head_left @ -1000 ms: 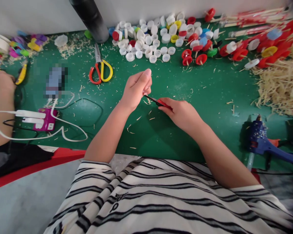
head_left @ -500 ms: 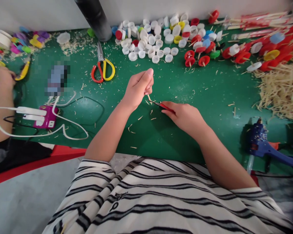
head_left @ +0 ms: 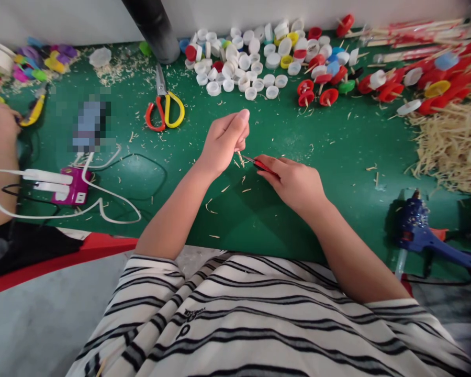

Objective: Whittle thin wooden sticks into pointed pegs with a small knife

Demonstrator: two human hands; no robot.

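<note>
My left hand is closed around a thin wooden stick, whose pale end pokes out below the fingers. In my right hand is a red-handled knife, its narrow blade pointing left toward the stick's end. The blade tip is close to the wood; whether they touch I cannot tell. Most of the stick is hidden in my fist. Pale shavings lie scattered on the green table below and around both hands.
Scissors lie behind my left hand. Bottle caps spread along the back, with red caps on sticks and a shavings pile at right. A blue glue gun, a purple power strip and another person's arm flank me.
My right hand has shifted slightly left and up with the knife, the blade now higher beside the stick. The left hand still grips the stick, nearly in place.
</note>
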